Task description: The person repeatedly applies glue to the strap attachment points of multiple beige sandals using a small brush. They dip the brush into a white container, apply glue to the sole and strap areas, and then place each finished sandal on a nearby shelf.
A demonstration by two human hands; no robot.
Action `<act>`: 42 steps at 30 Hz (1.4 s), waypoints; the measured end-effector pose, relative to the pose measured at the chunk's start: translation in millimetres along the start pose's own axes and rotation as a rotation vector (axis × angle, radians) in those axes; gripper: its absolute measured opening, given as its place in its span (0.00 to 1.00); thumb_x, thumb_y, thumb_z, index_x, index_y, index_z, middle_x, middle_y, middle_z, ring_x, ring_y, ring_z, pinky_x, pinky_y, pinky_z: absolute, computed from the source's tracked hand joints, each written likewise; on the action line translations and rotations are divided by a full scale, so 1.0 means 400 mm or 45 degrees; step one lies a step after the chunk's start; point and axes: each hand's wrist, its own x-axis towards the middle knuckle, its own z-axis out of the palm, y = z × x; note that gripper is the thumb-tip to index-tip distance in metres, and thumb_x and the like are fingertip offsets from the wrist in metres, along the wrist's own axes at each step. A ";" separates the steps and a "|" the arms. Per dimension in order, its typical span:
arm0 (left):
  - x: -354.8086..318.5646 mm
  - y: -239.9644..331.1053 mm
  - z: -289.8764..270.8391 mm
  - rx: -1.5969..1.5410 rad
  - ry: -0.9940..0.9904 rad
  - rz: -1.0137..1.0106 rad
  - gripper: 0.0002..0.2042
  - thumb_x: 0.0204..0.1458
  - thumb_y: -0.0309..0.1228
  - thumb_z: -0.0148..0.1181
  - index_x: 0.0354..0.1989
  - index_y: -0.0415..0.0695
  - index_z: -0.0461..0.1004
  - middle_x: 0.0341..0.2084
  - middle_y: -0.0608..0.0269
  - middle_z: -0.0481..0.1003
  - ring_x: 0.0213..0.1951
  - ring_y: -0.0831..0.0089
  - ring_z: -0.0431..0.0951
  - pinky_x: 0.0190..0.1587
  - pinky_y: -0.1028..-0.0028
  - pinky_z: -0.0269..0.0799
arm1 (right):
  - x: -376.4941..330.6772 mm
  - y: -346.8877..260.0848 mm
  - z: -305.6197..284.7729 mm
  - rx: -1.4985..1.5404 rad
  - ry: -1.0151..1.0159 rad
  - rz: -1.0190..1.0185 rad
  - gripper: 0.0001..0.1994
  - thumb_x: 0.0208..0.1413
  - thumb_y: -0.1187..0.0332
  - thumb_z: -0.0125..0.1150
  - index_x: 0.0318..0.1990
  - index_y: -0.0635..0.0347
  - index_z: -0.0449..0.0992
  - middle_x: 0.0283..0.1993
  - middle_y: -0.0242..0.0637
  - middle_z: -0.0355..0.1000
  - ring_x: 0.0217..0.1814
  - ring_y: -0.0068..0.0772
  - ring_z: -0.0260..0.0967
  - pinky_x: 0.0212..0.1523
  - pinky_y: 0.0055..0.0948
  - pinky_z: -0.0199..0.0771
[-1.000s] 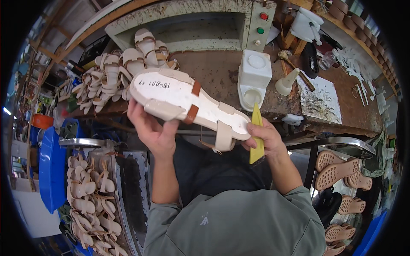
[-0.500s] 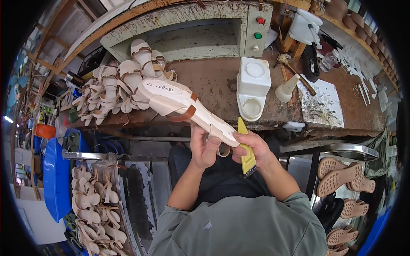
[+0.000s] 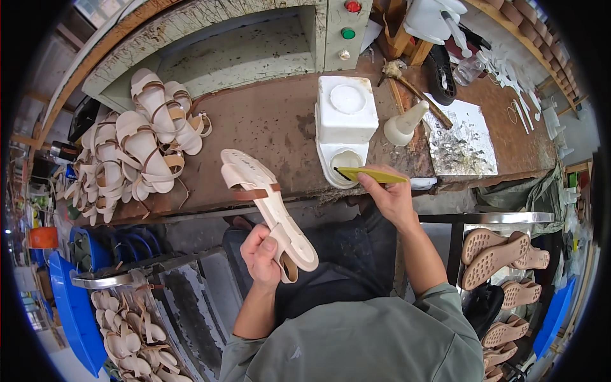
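A cream sandal upper with a brown strap (image 3: 275, 207) is gripped at its heel end by my left hand (image 3: 261, 254), its toe end pointing up and away. My right hand (image 3: 389, 194) pinches a flat yellow brush (image 3: 375, 175). The brush's dark bristle end reaches into the round cup at the front of a white plastic dispenser (image 3: 347, 114); how deep it goes I cannot tell.
Sandals (image 3: 137, 146) are heaped at the bench's left; more lie on a rack (image 3: 130, 331) at lower left. A white squeeze bottle (image 3: 407, 122), stained paper (image 3: 461, 137) and a stick (image 3: 420, 95) lie right. Tan soles (image 3: 496, 261) hang on the right rack.
My right hand has taken the brush from the sandal's heel up to the dispenser cup. My left hand has moved left and down with the sandal. The view has shifted right.
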 end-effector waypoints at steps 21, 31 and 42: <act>0.022 0.097 0.100 -0.047 -0.426 0.154 0.15 0.52 0.33 0.50 0.18 0.36 0.63 0.21 0.53 0.72 0.19 0.73 0.69 0.21 0.74 0.62 | -0.042 -0.172 0.069 0.457 -0.058 -0.679 0.08 0.48 0.75 0.61 0.35 0.71 0.74 0.27 0.47 0.74 0.26 0.36 0.74 0.27 0.29 0.72; -0.016 0.151 0.119 0.072 -0.546 0.441 0.13 0.50 0.31 0.50 0.15 0.42 0.59 0.11 0.63 0.66 0.13 0.72 0.63 0.15 0.73 0.55 | -0.112 -0.218 0.089 0.394 0.012 -0.933 0.11 0.42 0.79 0.63 0.36 0.71 0.73 0.29 0.47 0.74 0.30 0.41 0.76 0.26 0.30 0.73; -0.058 0.203 0.115 0.165 -0.588 0.424 0.12 0.47 0.32 0.50 0.16 0.40 0.63 0.17 0.54 0.73 0.18 0.67 0.71 0.23 0.70 0.66 | -0.189 -0.243 0.069 0.457 -0.043 -0.930 0.11 0.41 0.80 0.62 0.35 0.71 0.72 0.29 0.47 0.74 0.29 0.41 0.75 0.25 0.30 0.72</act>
